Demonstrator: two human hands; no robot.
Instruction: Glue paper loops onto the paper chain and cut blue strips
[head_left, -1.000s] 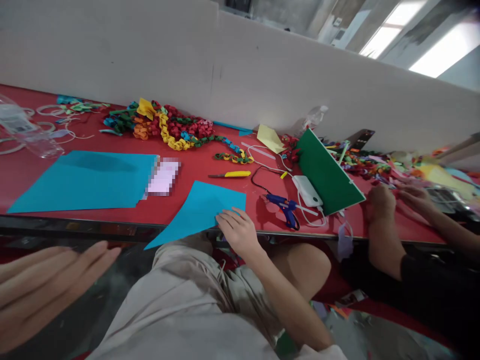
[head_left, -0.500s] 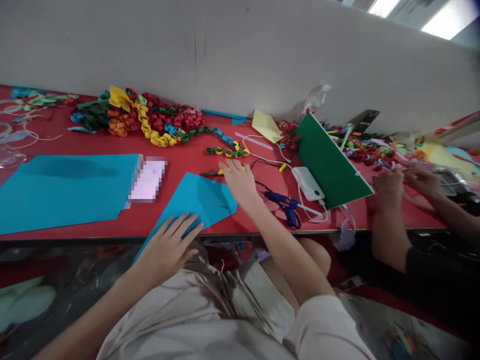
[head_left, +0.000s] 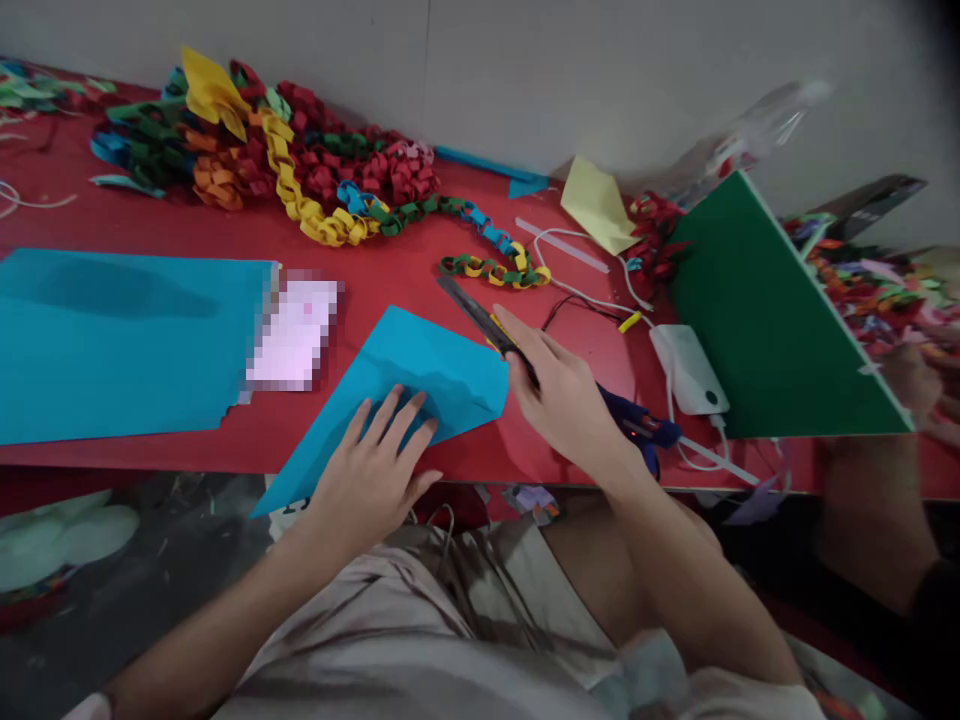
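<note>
While my left hand (head_left: pixel 373 470) lies flat with its fingers spread on the small blue paper sheet (head_left: pixel 420 385), which juts over the near edge of the red table (head_left: pixel 180 225), my right hand (head_left: pixel 568 400) has its fingers wrapped around a yellow-handled utility knife with a dark extended blade (head_left: pixel 480 318), the blade pointing up and left, just beyond the sheet's far corner.

Step in hand, as I judge it: paper pinned, cutter picked up, no cut begun. The next move calls for bringing the blade down to the sheet's edge while the spread fingers stay clear of the cutting line.

Change from half a second ago: my right hand was then reaching flat over the knife where it lay on the table; now it grips the knife and has lifted it towards the sheet. My left hand has slid further onto the paper.

Nearby: large blue paper sheet (head_left: pixel 112 335) to the left; multicoloured paper chain (head_left: pixel 337 195) by the wall; blue glue gun (head_left: pixel 645 430), partly hidden behind my right hand; upright green board (head_left: pixel 765 320).
</note>
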